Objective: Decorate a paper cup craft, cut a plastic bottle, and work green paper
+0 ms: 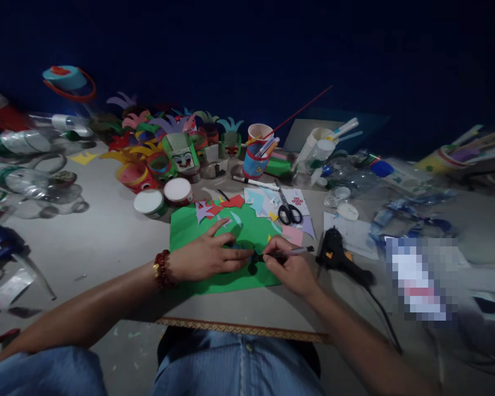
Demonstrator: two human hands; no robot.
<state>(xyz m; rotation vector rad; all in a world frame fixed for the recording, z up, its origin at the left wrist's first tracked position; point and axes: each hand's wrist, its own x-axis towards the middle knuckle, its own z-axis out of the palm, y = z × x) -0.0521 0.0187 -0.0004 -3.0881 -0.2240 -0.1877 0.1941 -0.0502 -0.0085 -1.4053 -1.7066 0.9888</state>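
My left hand (pixel 214 254) lies over a green sheet (pixel 185 228), its fingers spread and reaching right toward a small dark piece, partly hidden under the fingertips. Pinched in my right hand (pixel 291 268) is a dark pen (pixel 289 252), its tip down at that piece beside my left fingertips. Paper scraps, among them a red one (pixel 233 201) and a light blue one (pixel 256 200), lie along the sheet's top edge. Black-handled scissors (pixel 290 214) rest on white paper behind my right hand.
A black glue gun (pixel 340 256) with its cord lies to the right. Two white-lidded jars (pixel 178 191), a blue pen cup (pixel 256 160) and several decorated paper cups (pixel 181 153) stand behind the sheet. Plastic bottles (pixel 20 142) lie at left. A pixelated object is at right.
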